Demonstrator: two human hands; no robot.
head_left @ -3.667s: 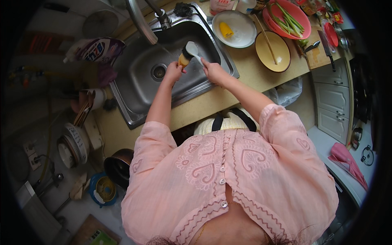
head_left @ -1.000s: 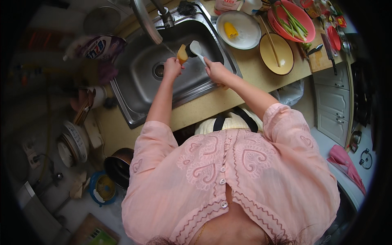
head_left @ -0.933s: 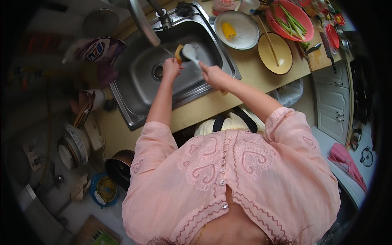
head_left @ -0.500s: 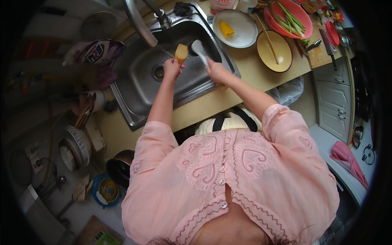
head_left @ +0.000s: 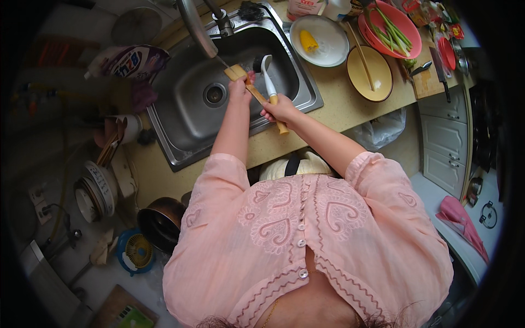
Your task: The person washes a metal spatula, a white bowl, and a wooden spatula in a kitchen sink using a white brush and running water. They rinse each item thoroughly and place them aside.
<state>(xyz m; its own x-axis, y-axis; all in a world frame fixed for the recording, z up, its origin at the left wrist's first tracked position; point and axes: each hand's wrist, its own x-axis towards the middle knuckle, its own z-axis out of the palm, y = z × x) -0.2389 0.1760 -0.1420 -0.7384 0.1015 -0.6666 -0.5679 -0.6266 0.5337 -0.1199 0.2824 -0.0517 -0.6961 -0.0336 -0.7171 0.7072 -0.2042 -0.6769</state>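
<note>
Over the steel sink [head_left: 186,131], my left hand [head_left: 240,87] is closed around a wooden spatula [head_left: 236,71] near its flat blade. Water from the curved faucet [head_left: 198,30] runs down in a thin stream onto the blade. The spatula's handle slants down toward my right hand [head_left: 283,109]. That hand is wrapped around a dish brush [head_left: 269,82] with a white neck, dark bristles and a yellowish handle end poking out below. Whether its fingers also touch the spatula's handle I cannot tell.
Right of the sink stand a white bowl [head_left: 328,41] with a yellow piece of food, a yellow bowl [head_left: 358,76] with a wooden stick across it, and a red basin [head_left: 407,52] of green stalks. A knife [head_left: 439,68] lies by a cutting board [head_left: 427,85]. A dark pot [head_left: 158,224] is at lower left.
The spatula has tilted, its blade swinging left under the water. The brush has come more upright, and my right hand has moved slightly down and left, nearer the spatula's handle.
</note>
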